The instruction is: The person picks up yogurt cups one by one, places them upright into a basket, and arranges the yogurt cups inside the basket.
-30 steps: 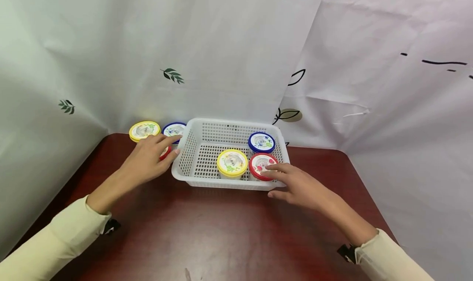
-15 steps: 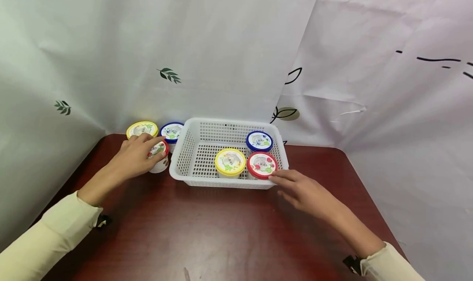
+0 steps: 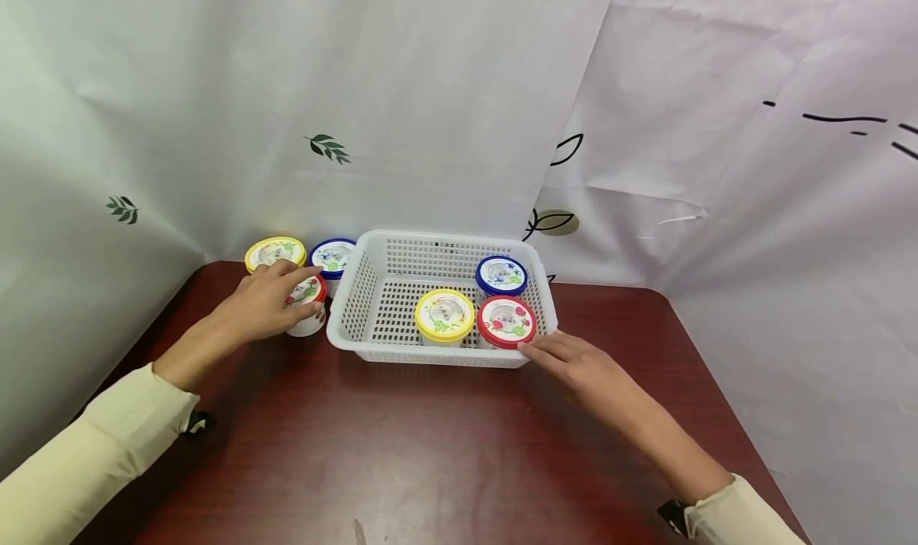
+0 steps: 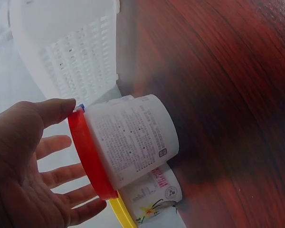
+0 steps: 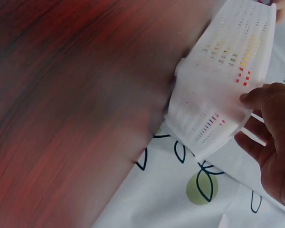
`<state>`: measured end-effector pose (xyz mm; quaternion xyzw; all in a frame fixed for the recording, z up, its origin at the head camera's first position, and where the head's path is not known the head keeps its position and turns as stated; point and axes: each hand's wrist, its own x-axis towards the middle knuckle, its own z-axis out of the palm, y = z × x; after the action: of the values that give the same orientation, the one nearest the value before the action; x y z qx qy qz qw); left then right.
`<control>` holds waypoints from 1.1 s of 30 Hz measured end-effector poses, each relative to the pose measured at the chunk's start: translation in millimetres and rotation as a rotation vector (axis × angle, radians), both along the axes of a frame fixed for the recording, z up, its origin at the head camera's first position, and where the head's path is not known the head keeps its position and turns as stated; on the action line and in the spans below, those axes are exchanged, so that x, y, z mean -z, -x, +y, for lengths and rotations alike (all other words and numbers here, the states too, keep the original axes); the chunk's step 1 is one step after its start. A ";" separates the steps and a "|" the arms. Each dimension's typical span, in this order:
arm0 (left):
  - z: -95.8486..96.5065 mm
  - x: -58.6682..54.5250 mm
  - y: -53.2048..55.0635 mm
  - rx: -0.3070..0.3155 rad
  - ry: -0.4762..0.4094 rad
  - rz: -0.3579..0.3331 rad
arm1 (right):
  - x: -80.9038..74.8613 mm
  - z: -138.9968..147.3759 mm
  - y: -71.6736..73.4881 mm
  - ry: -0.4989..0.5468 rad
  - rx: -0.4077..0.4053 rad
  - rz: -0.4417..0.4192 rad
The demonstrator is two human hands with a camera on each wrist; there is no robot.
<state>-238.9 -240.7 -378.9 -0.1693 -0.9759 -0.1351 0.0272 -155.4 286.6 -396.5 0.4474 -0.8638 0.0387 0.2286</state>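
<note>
Left hand (image 3: pixel 265 306) spread about a red-lidded cup (image 4: pixel 133 137); whether it grips cannot be told. The cup, smooth and cylindrical, stands upright just left of a white basket (image 3: pixel 430 357), lid uppermost. Right hand (image 3: pixel 588 374) pinches the basket's near corner: perforated plastic, rectangular, long axis left-to-right. Table (image 3: pixel 430 449): glossy, wood-grained.

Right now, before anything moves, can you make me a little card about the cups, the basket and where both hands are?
Basket: white, on the table
In basket: yellow-lidded cup, red-lidded cup, blue-lidded cup
Left of basket: second yellow-lidded cup, second blue-lidded cup, second red-lidded cup
Left-hand fingers: around the second red-lidded cup's top
Right-hand fingers: at the basket's near right corner
Firm grip: can't tell for either
</note>
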 end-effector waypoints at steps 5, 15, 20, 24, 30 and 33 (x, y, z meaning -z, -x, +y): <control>-1.6 0.1 2.6 0.008 0.019 -0.002 | 1.3 -1.8 1.1 -0.003 0.015 -0.013; -1.8 -3.6 5.1 0.019 0.058 -0.016 | 5.2 -6.2 1.0 0.005 -0.008 -0.008; -0.9 -7.8 5.8 0.016 0.067 -0.042 | 5.6 -8.2 0.4 0.003 0.004 0.002; -1.3 -11.8 5.6 0.029 0.069 -0.055 | 4.5 -8.9 -0.3 0.006 0.009 -0.005; -3.2 -19.8 7.9 0.081 0.087 -0.092 | 4.9 -10.0 -0.7 0.007 0.025 -0.016; -3.1 -24.9 9.3 0.095 0.087 -0.139 | 4.5 -10.3 -1.2 0.010 0.027 -0.022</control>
<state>-248.2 -243.7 -354.0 -0.2066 -0.9712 -0.1051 -0.0544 -154.1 276.3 -401.0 0.4340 -0.8720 0.0448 0.2220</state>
